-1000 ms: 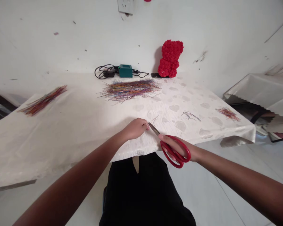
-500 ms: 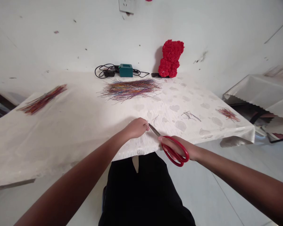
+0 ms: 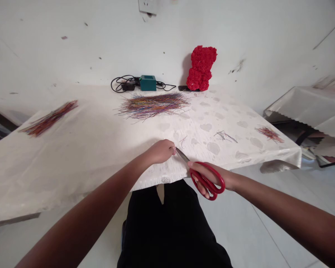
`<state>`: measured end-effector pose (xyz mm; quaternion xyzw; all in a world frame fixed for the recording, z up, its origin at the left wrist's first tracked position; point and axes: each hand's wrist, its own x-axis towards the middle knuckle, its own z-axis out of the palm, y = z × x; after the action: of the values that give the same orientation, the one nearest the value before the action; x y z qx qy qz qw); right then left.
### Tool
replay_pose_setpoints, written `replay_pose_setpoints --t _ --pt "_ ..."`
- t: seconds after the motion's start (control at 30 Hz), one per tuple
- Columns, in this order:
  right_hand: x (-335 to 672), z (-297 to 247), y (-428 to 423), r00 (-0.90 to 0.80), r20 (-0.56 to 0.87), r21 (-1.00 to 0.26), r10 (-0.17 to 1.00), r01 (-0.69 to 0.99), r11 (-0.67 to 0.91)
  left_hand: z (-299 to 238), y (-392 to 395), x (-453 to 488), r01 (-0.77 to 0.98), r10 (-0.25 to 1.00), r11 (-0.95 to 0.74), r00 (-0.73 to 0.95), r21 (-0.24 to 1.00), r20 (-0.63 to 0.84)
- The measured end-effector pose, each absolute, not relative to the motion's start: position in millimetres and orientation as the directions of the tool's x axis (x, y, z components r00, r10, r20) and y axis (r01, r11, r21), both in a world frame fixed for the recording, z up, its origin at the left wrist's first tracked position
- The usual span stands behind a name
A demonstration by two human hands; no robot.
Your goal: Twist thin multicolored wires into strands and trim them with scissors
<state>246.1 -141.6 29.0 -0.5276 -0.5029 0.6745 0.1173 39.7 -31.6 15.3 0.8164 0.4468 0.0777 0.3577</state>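
My right hand grips red-handled scissors at the near edge of the table; the blades are closed and point up-left. Their tip meets the fingertips of my left hand, which is closed in a pinch on the white cloth. What the pinch holds is too small to make out. A few thin wire offcuts lie just beyond the blade tip.
A big pile of multicoloured thin wires lies mid-table. Smaller bundles lie at the left and right, and dark scraps between. At the wall: a green box with black cables, and a red rose bear. Another covered table stands right.
The scissors and my right hand shifted very slightly; the left hand stays pinched at the blade tip. Little else differs.
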Motion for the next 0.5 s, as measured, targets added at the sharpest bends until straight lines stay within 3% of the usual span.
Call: replay_pose_setpoints --t 0.1,0.5 --pt "248.1 28.5 -143.3 -0.464 -0.625 -0.780 0.628 0.327 -0.534 13.7 -32.4 37.8 0.636 0.771 -0.363 0.615 0.681 -0.163" --pt "247.9 28.0 -141.6 -0.489 -0.591 -0.807 0.642 0.359 -0.469 9.7 -34.9 34.0 0.576 0.777 -0.373 0.623 0.728 -0.095"
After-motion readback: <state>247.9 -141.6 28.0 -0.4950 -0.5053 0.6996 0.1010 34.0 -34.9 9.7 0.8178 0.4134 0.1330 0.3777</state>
